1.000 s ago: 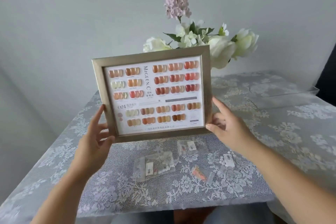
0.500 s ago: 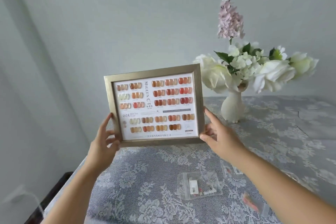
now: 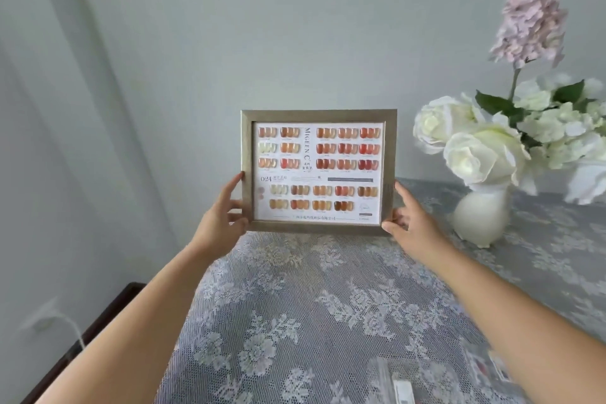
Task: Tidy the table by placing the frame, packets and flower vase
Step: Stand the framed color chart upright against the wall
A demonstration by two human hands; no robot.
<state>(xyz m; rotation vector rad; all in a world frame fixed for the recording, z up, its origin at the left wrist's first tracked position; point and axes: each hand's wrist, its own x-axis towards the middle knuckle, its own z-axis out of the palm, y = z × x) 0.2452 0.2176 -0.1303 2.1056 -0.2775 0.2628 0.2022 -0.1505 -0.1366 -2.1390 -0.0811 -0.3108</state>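
A gold-edged frame (image 3: 317, 115) with a chart of nail colour samples stands upright at the table's far left, its lower edge at or just above the cloth. My left hand (image 3: 219, 219) grips its left side and my right hand (image 3: 410, 220) grips its lower right corner. To the right stands a white flower vase (image 3: 479, 217) with white roses and a pink spray. Clear packets (image 3: 398, 382) show at the bottom edge, partly cut off and partly behind my right forearm.
A grey lace tablecloth (image 3: 328, 311) covers the table, which sits against a pale wall. The table's left edge runs beside a dark wooden piece (image 3: 98, 325) and a white cable (image 3: 70, 325) at lower left.
Both hands have carried the frame away from me toward the back left of the table and set it more upright. The view has turned left, so vase and packets shifted right.
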